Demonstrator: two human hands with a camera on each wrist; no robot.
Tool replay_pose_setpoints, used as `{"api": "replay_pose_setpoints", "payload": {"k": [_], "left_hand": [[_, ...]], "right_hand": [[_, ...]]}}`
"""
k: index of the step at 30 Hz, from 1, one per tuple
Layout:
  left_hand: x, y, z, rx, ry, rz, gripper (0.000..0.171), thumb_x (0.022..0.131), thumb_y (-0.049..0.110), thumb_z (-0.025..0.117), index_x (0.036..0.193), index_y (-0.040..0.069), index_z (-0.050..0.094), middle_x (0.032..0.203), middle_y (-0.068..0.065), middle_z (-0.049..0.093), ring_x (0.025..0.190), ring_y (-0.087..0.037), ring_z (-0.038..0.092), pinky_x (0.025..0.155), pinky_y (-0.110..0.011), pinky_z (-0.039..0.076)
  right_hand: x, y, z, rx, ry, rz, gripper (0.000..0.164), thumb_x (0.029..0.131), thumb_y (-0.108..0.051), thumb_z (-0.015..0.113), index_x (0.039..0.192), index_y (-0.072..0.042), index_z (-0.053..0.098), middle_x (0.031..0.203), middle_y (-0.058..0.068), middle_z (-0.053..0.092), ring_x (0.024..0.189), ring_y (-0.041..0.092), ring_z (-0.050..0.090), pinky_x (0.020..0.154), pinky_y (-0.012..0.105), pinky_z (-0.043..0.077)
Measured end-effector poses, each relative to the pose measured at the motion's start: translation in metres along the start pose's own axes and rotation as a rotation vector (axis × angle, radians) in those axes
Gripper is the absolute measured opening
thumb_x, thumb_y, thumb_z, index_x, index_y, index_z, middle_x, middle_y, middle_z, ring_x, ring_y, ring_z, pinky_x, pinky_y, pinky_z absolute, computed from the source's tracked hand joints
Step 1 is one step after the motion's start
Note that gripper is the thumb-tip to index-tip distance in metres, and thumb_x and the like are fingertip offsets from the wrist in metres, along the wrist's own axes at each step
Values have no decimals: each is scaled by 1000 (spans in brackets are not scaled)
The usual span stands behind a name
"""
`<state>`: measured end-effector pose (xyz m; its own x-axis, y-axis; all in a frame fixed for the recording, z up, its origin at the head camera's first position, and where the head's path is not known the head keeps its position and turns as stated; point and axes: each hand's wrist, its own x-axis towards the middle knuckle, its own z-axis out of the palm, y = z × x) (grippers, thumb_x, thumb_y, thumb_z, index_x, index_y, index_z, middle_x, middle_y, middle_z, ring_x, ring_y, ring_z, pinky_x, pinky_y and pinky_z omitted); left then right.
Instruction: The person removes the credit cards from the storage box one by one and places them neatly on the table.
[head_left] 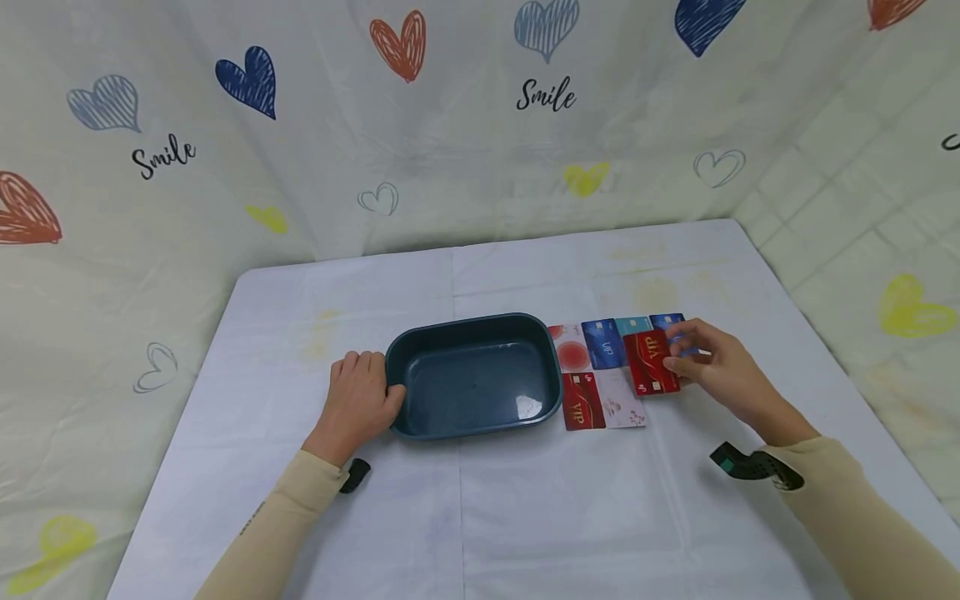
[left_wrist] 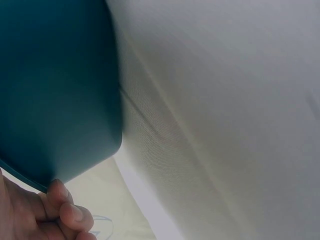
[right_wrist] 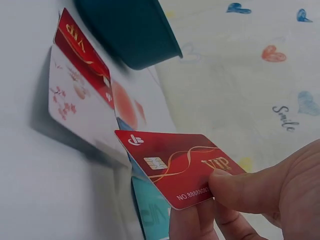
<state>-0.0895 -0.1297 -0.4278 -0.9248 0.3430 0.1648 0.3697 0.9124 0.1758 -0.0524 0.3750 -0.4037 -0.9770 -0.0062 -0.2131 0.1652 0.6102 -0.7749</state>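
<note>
My right hand (head_left: 716, 367) pinches a red VIP card (head_left: 649, 363) between thumb and fingers, above the other cards. In the right wrist view the red card (right_wrist: 175, 162) shows a gold chip and a wavy gold line. At the left end of a dark teal tray (head_left: 472, 433), my left hand (head_left: 360, 400) grips the rim, thumb on the inner side. The left wrist view shows its curled fingertips (left_wrist: 75, 215) under the rim. Beside the tray's right end lie another red VIP card (head_left: 582, 402), a white flowered card (head_left: 619, 402) and a blue VIP card (head_left: 602, 344).
In the back row are also a white card with a red circle (head_left: 573, 350), a teal card (head_left: 632, 326) and another blue card (head_left: 667, 320), partly covered by my right hand. A white cloth (head_left: 525, 508) covers the table. A curtain with hearts (head_left: 465, 150) hangs behind.
</note>
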Motion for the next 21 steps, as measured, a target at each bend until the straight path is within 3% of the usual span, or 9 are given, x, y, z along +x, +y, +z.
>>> {"api": "replay_pose_setpoints", "payload": {"k": [6,13,21], "left_hand": [[0,0,1,2,11,4,18,91,21,53,82,6,50,75,-9,46,78,-29,39,80,-45,35],[-1,0,0,-1,12,2,18,91,21,54,84,5,51,76,-10,47,78,-30,40,81,-45,35],[-1,0,0,-12,0,-8,18,92,20,53,84,5,50,77,-10,46,78,-29,38,81,-45,34]], "right_hand": [[-2,10,-1,-3,-2,46,46,102,-22,62,141,-5,47,123,19,56,114,37,62,74,22,58],[-5,18,-2,-1,-30,79,48,102,-21,62,142,-3,45,125,21,57,116,36,62,75,23,58],[-6,29,-2,-38,-89,100,48,101,-18,61,142,2,44,124,24,57,123,54,56,76,20,56]]}}
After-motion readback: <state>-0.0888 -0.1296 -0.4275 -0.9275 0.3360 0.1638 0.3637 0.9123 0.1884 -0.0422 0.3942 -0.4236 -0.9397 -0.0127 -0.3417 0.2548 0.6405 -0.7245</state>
